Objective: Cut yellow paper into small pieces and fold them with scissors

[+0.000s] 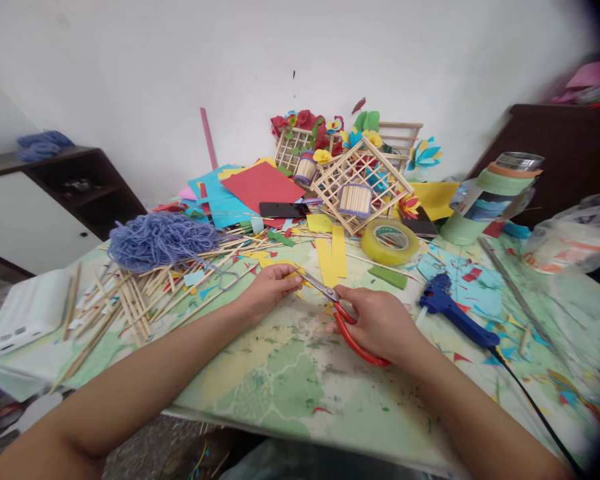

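Note:
My right hand (380,321) grips a pair of red-handled scissors (356,340), its blades pointing up and left toward my other hand. My left hand (275,290) is closed in a pinch on a small piece of yellow paper (305,277), mostly hidden by the fingers. The scissor tips reach this paper right at the fingertips; whether the blades are cutting into it I cannot tell. Just beyond the hands lie yellow paper strips (338,252). A roll of clear tape (390,242) is to their right, with a green paper piece (387,277) in front of it.
Blue yarn (163,241) and many wooden sticks (135,300) cover the left side. Stick lattices with paper flowers (363,183) stand behind, near coloured sheets (263,190) and a phone (283,210). A blue glue gun (455,313) with a cord and a green flask (490,198) occupy the right.

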Demonstrator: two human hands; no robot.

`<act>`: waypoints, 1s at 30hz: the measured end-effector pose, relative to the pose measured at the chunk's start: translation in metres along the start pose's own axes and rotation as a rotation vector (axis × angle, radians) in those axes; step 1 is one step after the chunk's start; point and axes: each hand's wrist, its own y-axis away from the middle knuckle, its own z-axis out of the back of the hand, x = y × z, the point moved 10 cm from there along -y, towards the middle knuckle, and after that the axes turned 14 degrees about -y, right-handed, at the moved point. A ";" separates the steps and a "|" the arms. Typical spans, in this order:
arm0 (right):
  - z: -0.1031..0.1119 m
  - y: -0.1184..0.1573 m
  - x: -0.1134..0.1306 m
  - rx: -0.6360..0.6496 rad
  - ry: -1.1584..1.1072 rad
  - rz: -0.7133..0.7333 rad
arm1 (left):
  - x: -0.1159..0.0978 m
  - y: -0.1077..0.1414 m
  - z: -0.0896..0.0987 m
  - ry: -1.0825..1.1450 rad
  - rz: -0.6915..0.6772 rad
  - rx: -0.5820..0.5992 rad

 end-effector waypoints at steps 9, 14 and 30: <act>0.002 0.002 0.000 0.000 0.002 -0.006 | -0.002 -0.001 0.006 -0.002 0.008 -0.045; 0.002 0.001 -0.002 0.005 0.008 -0.026 | -0.003 -0.002 0.008 0.012 0.011 -0.057; 0.000 0.001 -0.001 0.021 -0.010 -0.021 | -0.006 -0.003 0.011 0.005 -0.024 -0.066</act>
